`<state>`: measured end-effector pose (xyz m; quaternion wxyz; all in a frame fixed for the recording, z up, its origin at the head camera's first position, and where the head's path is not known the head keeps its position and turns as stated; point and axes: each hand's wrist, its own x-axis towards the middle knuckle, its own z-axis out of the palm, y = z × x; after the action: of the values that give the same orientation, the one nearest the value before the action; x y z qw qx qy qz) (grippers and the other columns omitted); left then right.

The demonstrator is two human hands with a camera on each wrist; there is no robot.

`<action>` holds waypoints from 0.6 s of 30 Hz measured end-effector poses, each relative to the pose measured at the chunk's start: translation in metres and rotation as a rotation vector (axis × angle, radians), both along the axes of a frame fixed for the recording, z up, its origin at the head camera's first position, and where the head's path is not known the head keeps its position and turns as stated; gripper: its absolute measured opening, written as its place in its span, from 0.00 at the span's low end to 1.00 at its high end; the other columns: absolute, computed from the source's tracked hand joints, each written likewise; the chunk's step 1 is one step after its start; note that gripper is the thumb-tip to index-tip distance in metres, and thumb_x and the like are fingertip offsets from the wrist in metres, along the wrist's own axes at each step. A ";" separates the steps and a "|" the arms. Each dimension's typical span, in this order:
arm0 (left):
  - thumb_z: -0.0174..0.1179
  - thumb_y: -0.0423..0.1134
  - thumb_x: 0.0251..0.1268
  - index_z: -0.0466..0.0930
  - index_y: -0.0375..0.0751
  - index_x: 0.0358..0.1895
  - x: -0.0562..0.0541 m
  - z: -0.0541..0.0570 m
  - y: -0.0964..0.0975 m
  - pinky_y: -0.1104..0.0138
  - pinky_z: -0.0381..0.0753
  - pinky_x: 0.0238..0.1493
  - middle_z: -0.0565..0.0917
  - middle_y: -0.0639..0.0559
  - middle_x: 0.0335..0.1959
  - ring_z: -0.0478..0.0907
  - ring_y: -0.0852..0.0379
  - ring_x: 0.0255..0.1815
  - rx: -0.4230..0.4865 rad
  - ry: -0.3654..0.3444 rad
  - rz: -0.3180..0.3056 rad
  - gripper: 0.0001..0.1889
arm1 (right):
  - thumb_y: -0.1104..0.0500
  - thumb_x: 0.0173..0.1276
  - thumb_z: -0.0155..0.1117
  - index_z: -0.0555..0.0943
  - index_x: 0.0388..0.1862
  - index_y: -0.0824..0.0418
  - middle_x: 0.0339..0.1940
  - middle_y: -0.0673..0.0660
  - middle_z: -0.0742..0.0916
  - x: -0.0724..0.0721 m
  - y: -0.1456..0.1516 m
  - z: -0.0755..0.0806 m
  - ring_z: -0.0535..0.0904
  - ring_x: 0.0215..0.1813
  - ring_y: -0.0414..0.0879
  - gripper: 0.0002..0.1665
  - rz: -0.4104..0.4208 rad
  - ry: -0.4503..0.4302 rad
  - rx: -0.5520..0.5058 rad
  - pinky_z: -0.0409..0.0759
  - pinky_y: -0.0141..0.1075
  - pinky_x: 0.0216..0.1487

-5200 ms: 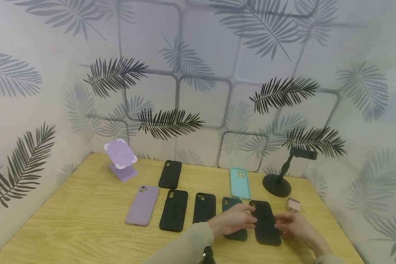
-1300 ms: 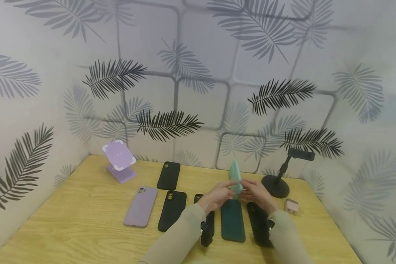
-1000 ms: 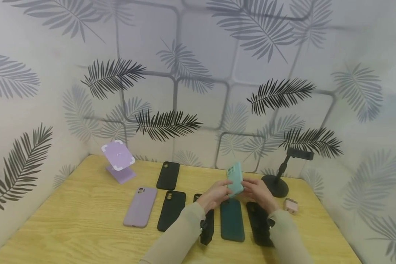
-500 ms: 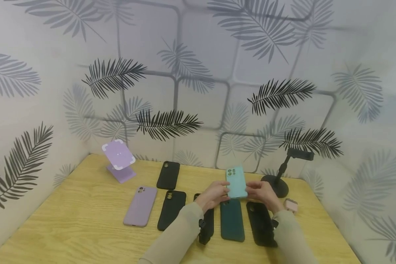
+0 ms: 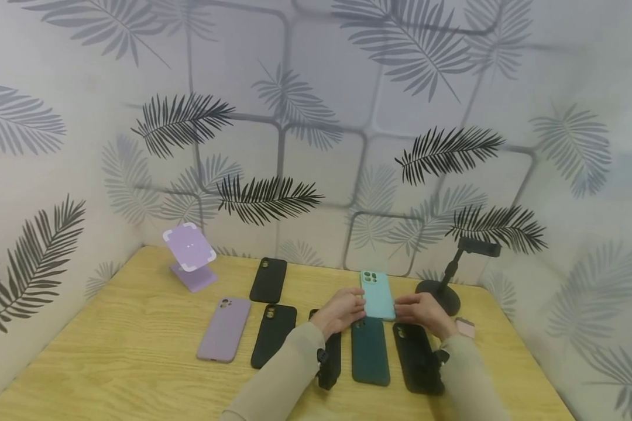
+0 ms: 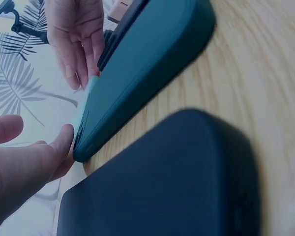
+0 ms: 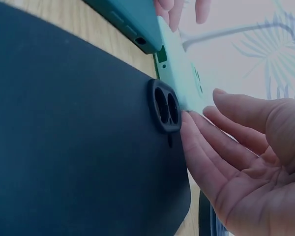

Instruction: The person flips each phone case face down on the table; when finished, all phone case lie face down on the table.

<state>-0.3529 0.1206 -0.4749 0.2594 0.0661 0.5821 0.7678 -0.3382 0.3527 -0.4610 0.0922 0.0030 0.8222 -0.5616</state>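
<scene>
A mint-green phone case lies camera-cutout side up toward the back of the table. My left hand is at its left edge, fingers extended and fingertips right at the side. On the opposite side, my right hand has its fingers nearly straight, the tips at the mint case's edge in the right wrist view. Just in front lies a dark green case. A black case is below my right wrist, and another black case, partly hidden in the head view, is under my left wrist.
Farther left are a lilac phone case and two black cases, one in front and one behind. A purple phone stand stands at the back left. A black stand and a pink charger plug are at the right.
Both hands have moved from the right-hand black case to the mint case. That case, first inner side up, was raised on edge, turned over and lowered flat; the fingers have since loosened.
</scene>
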 end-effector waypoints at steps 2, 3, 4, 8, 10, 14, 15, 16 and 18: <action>0.45 0.26 0.74 0.56 0.30 0.74 0.001 0.000 0.000 0.51 0.69 0.71 0.55 0.30 0.76 0.59 0.37 0.74 0.010 -0.007 0.004 0.27 | 0.65 0.71 0.61 0.73 0.60 0.80 0.50 0.70 0.86 0.001 0.001 0.001 0.87 0.46 0.50 0.24 0.011 -0.002 0.019 0.87 0.42 0.50; 0.45 0.26 0.73 0.57 0.29 0.74 0.001 0.000 0.000 0.52 0.70 0.71 0.56 0.30 0.75 0.65 0.39 0.70 0.010 -0.007 0.006 0.27 | 0.65 0.71 0.61 0.73 0.60 0.80 0.51 0.70 0.85 0.002 0.001 0.001 0.87 0.46 0.50 0.24 0.002 -0.004 0.027 0.87 0.43 0.50; 0.45 0.25 0.73 0.57 0.29 0.74 0.001 0.000 -0.001 0.52 0.71 0.70 0.57 0.30 0.75 0.67 0.41 0.68 0.006 -0.006 0.007 0.27 | 0.64 0.71 0.61 0.73 0.61 0.79 0.52 0.70 0.85 0.002 0.000 0.002 0.87 0.46 0.50 0.25 -0.010 -0.006 0.038 0.87 0.43 0.50; 0.48 0.29 0.72 0.61 0.30 0.72 0.002 0.006 -0.008 0.53 0.74 0.67 0.64 0.30 0.71 0.73 0.44 0.63 -0.031 0.008 0.051 0.26 | 0.62 0.72 0.61 0.72 0.64 0.76 0.58 0.71 0.82 0.003 -0.002 0.006 0.85 0.51 0.50 0.27 -0.023 0.005 0.052 0.86 0.43 0.52; 0.49 0.31 0.73 0.63 0.31 0.71 0.002 0.011 -0.011 0.53 0.76 0.66 0.69 0.31 0.69 0.72 0.41 0.66 -0.048 0.018 0.070 0.25 | 0.60 0.72 0.61 0.71 0.66 0.75 0.62 0.71 0.80 0.004 -0.004 0.008 0.84 0.53 0.50 0.28 -0.010 0.013 0.043 0.85 0.43 0.54; 0.52 0.32 0.72 0.65 0.31 0.70 0.001 0.021 -0.019 0.52 0.78 0.64 0.75 0.32 0.64 0.74 0.38 0.65 -0.065 0.052 0.074 0.24 | 0.57 0.74 0.59 0.69 0.67 0.75 0.63 0.71 0.79 0.007 -0.012 0.014 0.82 0.58 0.54 0.30 0.059 0.022 0.015 0.83 0.46 0.58; 0.52 0.32 0.72 0.65 0.32 0.70 0.001 0.023 -0.022 0.53 0.78 0.63 0.76 0.32 0.63 0.75 0.38 0.64 -0.073 0.063 0.067 0.25 | 0.57 0.75 0.58 0.69 0.67 0.75 0.63 0.71 0.79 0.008 -0.015 0.016 0.82 0.59 0.55 0.30 0.082 0.025 0.014 0.83 0.47 0.58; 0.53 0.31 0.71 0.65 0.31 0.70 0.001 0.024 -0.024 0.52 0.79 0.62 0.77 0.33 0.62 0.76 0.39 0.63 -0.079 0.076 0.057 0.25 | 0.57 0.75 0.57 0.69 0.67 0.75 0.62 0.72 0.79 0.009 -0.018 0.017 0.81 0.60 0.56 0.29 0.109 0.028 0.006 0.82 0.48 0.59; 0.54 0.33 0.71 0.66 0.32 0.69 0.003 0.026 -0.030 0.53 0.80 0.61 0.79 0.35 0.60 0.78 0.40 0.60 -0.104 0.107 0.026 0.25 | 0.56 0.76 0.55 0.68 0.67 0.76 0.61 0.73 0.80 0.012 -0.023 0.019 0.81 0.60 0.58 0.29 0.164 0.041 0.008 0.81 0.50 0.60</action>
<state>-0.3503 0.0908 -0.4488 0.2211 0.0860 0.6352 0.7350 -0.3266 0.3292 -0.4422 0.1211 -0.0755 0.8236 -0.5489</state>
